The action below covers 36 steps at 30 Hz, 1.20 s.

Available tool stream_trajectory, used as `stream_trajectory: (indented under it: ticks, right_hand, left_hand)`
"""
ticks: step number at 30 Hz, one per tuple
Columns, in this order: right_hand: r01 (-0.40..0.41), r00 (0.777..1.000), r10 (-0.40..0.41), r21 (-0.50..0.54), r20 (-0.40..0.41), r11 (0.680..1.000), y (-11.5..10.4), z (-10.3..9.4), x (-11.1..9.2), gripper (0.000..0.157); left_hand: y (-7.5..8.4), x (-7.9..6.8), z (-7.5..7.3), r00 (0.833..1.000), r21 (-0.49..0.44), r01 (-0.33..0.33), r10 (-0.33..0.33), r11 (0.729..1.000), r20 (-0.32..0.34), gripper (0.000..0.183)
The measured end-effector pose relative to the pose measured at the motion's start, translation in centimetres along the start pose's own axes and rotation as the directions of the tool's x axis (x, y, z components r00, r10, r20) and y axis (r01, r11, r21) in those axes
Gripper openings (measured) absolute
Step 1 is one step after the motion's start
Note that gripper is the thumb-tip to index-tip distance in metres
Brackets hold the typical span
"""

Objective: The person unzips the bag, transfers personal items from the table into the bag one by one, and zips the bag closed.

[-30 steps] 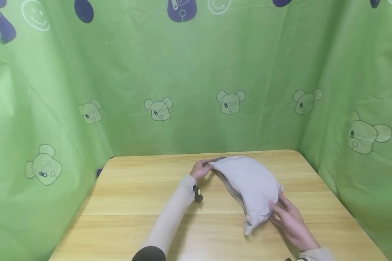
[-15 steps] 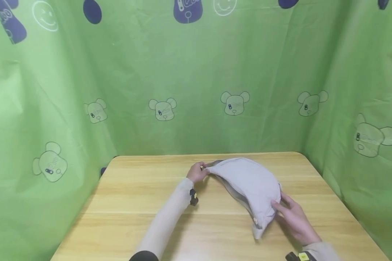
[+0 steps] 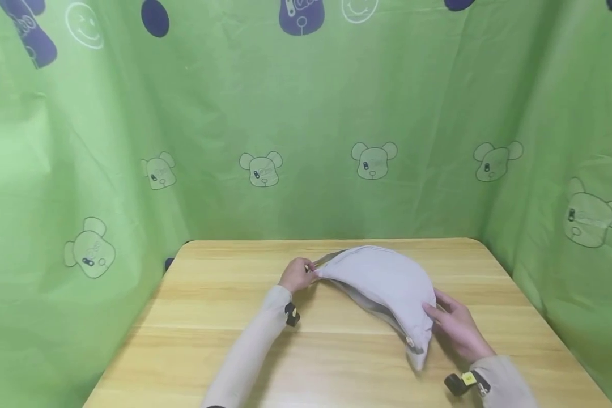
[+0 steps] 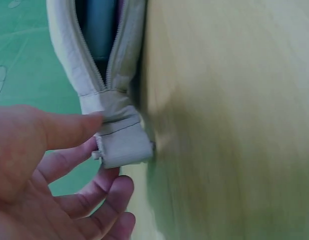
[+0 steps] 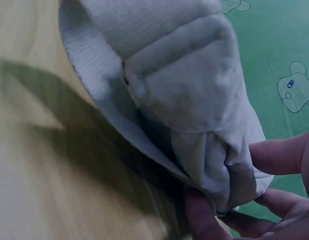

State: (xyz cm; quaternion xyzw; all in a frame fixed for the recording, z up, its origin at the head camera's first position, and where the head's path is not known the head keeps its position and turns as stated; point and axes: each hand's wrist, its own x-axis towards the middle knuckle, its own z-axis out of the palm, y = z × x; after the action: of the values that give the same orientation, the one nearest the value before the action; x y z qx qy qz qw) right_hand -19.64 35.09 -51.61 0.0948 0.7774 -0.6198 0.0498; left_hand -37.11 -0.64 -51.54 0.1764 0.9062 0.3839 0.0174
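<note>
A pale-grey, crescent-shaped fabric bag (image 3: 382,277), unzipped and creased, was gripped by the left hand (image 3: 297,275) and right hand (image 3: 459,328).

One desk (image 3: 209,306); on it, towards the right half of the far edge, one bag (image 3: 387,277) with one zip (image 4: 83,45), contents too hidden to count. Two hands: one left hand (image 3: 297,274), one right hand (image 3: 456,328). Two sleeves (image 3: 255,345), two black wrist gadgets (image 3: 456,385). Past the desk's edges, six bear heads (image 3: 373,162) and two smiley faces (image 3: 84,25) on green cloth (image 3: 316,102).
</note>
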Motion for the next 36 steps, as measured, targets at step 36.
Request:
stream_trajectory:
  ticks: [36]
  right_hand:
    - [0.265,0.940,-0.201,-0.218,0.275,0.939,-3.5,4.4,12.6,0.068]
  left_hand:
    - [-3.2,-7.2,-7.8,0.957,0.120,0.256,-0.269,0.959,0.110,0.013]
